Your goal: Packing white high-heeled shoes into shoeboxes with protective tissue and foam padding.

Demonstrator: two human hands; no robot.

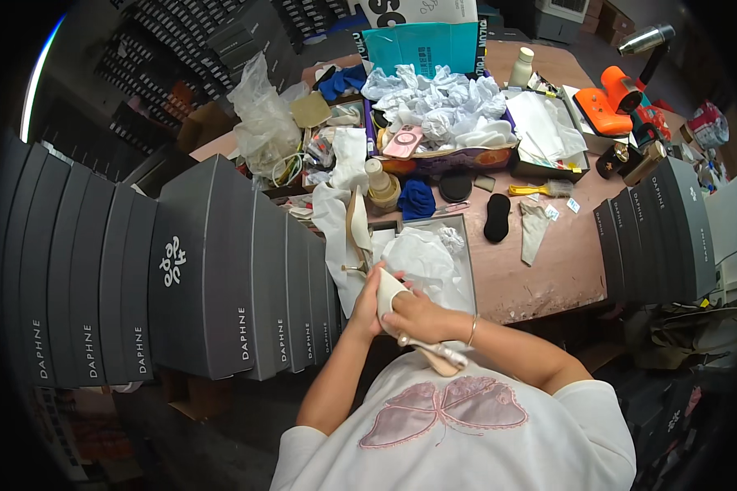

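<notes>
A cream pointed women's shoe [392,286] is between my hands in front of my chest, its toe pointing away and its heel end toward my shirt. My left hand [367,304] wraps its left side. My right hand [424,317] grips it from the right, with the fingertips at the shoe's opening and partly hidden. A second cream shoe [358,219] rests on white paper [329,221] just beyond my left hand. Past my hands lies an open grey shoebox [469,282], with white tissue paper [426,258] inside.
Stacked dark grey shoeboxes [213,270] flank me on the left, with more boxes [663,229] at right. On the table are a black insole-shaped pad [496,218], a yellow-handled brush [540,189], a blue cloth [417,200], a bottle [381,186] and a carton of crumpled paper [442,160].
</notes>
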